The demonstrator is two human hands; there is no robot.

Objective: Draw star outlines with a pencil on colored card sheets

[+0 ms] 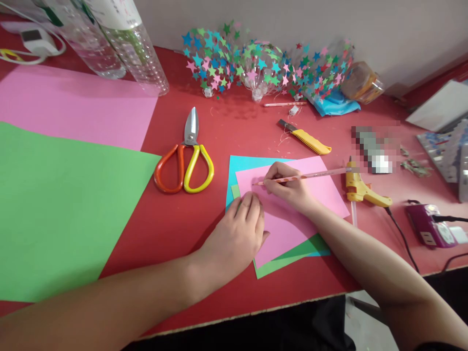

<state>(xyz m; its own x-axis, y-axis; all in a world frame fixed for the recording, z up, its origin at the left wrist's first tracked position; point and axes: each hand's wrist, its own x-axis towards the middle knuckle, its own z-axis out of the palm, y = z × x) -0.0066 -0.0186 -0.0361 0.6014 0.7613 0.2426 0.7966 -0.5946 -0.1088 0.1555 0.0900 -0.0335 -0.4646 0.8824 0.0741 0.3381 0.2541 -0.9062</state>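
Observation:
My right hand [287, 187] grips a pink patterned pencil [318, 174], its tip at the upper left part of a pink paper sheet [292, 219]. Flat on the left side of that sheet lies my left hand [246, 226], fingers stretched out and holding nothing. Beneath the pink sheet, the edges of a green sheet [270, 267] and a blue sheet [243, 165] stick out. Scissors [190, 151] with one red and one yellow handle rest to the left of the stack. A yellow utility knife [309, 140] lies beyond it.
Large green paper [66, 209] and pink paper [80, 105] cover the left. Plastic bottles [135, 53] stand behind. Clear domes with coloured stars [261, 66] line the wall. At right are a yellow glue gun [360, 187] with a cord and a purple power strip [429, 224].

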